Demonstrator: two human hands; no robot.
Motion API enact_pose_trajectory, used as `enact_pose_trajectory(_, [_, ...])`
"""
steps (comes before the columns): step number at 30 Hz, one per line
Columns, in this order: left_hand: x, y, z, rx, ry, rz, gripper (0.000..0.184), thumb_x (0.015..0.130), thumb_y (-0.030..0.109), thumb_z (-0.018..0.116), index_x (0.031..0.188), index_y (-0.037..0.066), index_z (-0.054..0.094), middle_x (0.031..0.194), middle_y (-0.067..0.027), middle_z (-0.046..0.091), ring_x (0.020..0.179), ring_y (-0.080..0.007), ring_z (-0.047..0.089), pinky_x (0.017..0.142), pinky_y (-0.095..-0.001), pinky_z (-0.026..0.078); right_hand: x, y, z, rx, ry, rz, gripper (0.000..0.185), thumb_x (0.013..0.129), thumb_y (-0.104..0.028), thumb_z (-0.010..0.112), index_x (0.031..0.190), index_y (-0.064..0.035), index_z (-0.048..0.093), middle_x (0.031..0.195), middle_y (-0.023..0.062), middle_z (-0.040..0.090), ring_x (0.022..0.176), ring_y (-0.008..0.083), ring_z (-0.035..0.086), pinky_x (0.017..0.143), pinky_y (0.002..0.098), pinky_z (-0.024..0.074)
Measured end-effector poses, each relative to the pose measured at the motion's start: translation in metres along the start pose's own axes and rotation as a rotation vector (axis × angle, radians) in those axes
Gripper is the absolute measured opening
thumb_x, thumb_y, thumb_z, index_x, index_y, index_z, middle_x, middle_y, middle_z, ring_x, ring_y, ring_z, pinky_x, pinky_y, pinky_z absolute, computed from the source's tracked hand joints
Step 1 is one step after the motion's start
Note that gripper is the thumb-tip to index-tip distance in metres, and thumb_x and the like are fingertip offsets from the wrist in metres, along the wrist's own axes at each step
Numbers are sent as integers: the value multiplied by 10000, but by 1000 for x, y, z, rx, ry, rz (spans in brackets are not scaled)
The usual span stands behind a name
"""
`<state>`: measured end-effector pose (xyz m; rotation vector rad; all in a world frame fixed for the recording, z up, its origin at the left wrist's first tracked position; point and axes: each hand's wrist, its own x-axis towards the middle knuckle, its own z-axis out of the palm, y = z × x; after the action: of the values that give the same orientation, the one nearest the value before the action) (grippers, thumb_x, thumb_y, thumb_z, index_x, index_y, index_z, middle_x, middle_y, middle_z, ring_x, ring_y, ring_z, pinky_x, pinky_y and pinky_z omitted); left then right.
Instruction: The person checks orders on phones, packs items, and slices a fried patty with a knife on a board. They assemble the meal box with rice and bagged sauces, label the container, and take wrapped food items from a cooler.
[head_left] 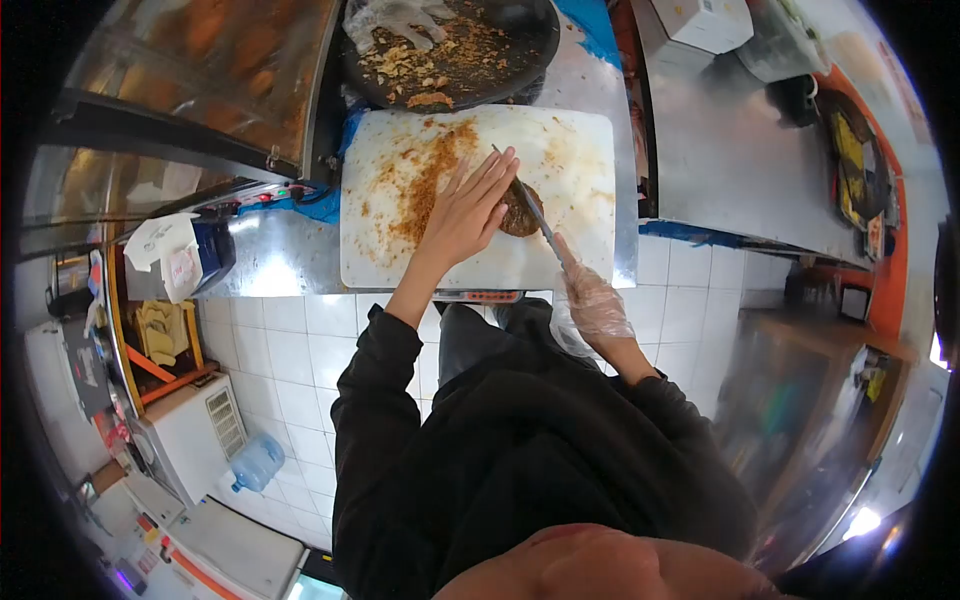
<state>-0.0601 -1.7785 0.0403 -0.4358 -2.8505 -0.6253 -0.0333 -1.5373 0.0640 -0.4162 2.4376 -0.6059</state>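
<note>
My right hand (598, 310), in a clear plastic glove, is closed around the handle of a knife (540, 220). The blade points away from me and lies across a dark brown piece of cooked food (519, 222). My bare left hand (468, 212) has its fingers stretched out together beside the blade's far half, partly over the brown piece. Whether its fingertips touch the blade I cannot tell. Beneath both is a white cutting board (585, 150), with brown crumbs (425, 195) strewn over its left half.
A dark round pan (530, 50) with scraps and a crumpled clear plastic glove (385, 22) stands beyond the board. A glass-fronted cabinet (230, 80) is at the left. To the right runs a steel counter (760, 170). A blue water jug (257, 462) lies on the tiled floor.
</note>
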Motion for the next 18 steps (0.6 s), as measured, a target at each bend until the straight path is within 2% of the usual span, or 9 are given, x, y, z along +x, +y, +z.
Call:
enact_pose_trajectory(1, [2,-6,4,-6,-7,10,534,920,186,452,1428,79,324,1501,-56,297,1371,-215,299,1151,-431,162,0,-4,1,-80,-30,40,587,956,-154,433,1473,-299,199,994,217,614,930,392,605,803,472,482])
enact_pose_trajectory(2, [4,-13,10,13,-51,66,532,924,189,444,1430,79,320,1498,-55,303,1368,-206,304,1151,-431,163,0,-8,3,-75,-30,53,587,956,-154,433,1473,-299,199,994,217,614,930,392,605,803,472,482])
enact_pose_trajectory(4, [7,-22,11,23,-103,131,530,929,191,435,1433,80,315,1495,-54,309,1366,-196,308,1151,-431,164,0,-15,7,-233,-4,54,773,875,-95,490,1490,-313,75,794,202,597,710,356,639,649,476,516])
enact_pose_trajectory(8, [14,-44,6,-43,-226,225,523,938,179,415,1440,80,303,1479,-62,339,1363,-184,313,1156,-423,163,3,-26,18,-245,1,102,791,875,-99,494,1491,-319,49,776,189,595,671,348,639,611,467,526])
enact_pose_trajectory(10, [19,-51,6,-56,-279,245,531,942,175,403,1452,89,282,1482,-62,333,1369,-185,301,1161,-412,156,5,-21,29,-326,77,53,787,873,-72,480,1492,-326,66,714,159,587,563,319,597,569,466,509])
enact_pose_trajectory(14, [25,-66,13,-110,-288,324,473,951,185,392,1403,49,361,1436,-85,398,1336,-200,350,1157,-387,186,17,-5,57,-364,148,43,814,859,-57,498,1491,-336,67,684,138,571,555,287,587,570,442,510])
enact_pose_trajectory(16, [29,-73,16,-132,-252,356,449,957,203,387,1373,36,407,1407,-100,436,1311,-207,387,1149,-377,213,21,-3,59,-261,100,61,740,886,-76,487,1491,-303,126,823,198,630,714,353,635,683,438,526])
enact_pose_trajectory(17, [29,-74,17,-148,-268,364,448,961,213,385,1371,33,408,1405,-104,436,1311,-210,387,1148,-374,215,19,-1,57,-255,105,73,740,886,-76,487,1491,-303,126,823,198,630,714,353,635,683,438,526])
enact_pose_trajectory(18, [32,-74,18,-161,-276,375,448,965,222,384,1370,31,408,1403,-108,437,1310,-213,387,1148,-372,217,21,1,49,-82,100,41,684,907,-92,473,1484,-289,162,945,219,625,831,381,622,759,440,512])
